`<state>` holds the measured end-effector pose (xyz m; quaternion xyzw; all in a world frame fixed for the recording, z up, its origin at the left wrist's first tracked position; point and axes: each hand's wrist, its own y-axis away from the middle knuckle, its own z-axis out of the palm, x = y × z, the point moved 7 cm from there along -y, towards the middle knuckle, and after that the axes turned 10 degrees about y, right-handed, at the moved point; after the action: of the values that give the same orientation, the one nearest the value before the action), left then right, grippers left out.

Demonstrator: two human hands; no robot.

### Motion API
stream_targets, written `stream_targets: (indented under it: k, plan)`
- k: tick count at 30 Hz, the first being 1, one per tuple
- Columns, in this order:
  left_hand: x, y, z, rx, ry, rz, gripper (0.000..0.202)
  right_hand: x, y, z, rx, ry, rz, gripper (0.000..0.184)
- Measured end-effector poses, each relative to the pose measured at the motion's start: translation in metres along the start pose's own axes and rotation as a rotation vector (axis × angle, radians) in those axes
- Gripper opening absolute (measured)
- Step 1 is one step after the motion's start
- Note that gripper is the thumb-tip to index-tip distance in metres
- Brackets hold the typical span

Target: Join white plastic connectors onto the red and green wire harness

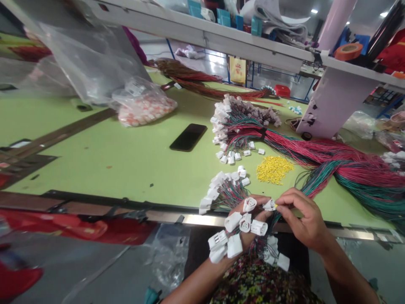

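Note:
My left hand (263,215) is closed around a bunch of thin wires and grips a white connector (269,205) between thumb and fingers. More white connectors (234,245) on wires hang over the hand and wrist, hiding part of the palm. My right hand (306,220) pinches a tiny yellow piece (276,206) against the face of the held connector. Whether the piece sits inside it is too small to tell. Just beyond the hands lies a pile of small yellow pieces (274,169). Left of it, wired white connectors (218,180) rest at the table edge.
A large bundle of red and green wires (319,154) with white connectors stretches across the right of the green table (126,164). A black phone (188,137) lies mid-table, and a plastic bag of orange-and-white parts (147,107) sits behind it. A shelf (205,36) spans the back.

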<state>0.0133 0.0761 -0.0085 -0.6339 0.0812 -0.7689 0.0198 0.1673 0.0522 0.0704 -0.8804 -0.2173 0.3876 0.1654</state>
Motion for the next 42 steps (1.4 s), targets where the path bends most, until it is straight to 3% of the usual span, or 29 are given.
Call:
stream_targets:
  k: [7, 11, 26, 36, 42]
  plan:
    - [-0.005, 0.006, -0.002, 0.024, -0.01, 0.213, 0.016, 0.007, 0.01, 0.008, 0.132, -0.1, 0.104, 0.011]
    - [-0.004, 0.007, -0.001, 0.015, -0.018, 0.24, 0.016, 0.012, 0.017, 0.01, 0.168, -0.156, 0.184, 0.011]
    - [0.009, 0.007, 0.003, -0.022, -0.101, 0.329, 0.014, 0.02, 0.017, 0.011, 0.129, -0.242, 0.263, 0.008]
    - [0.034, 0.007, 0.006, -0.096, -0.203, 0.344, 0.011, 0.037, 0.026, 0.033, 0.062, -0.67, 0.58, 0.007]
    - [0.031, 0.008, 0.005, -0.104, -0.211, 0.373, 0.013, 0.043, 0.03, 0.039, 0.069, -0.744, 0.7, 0.018]
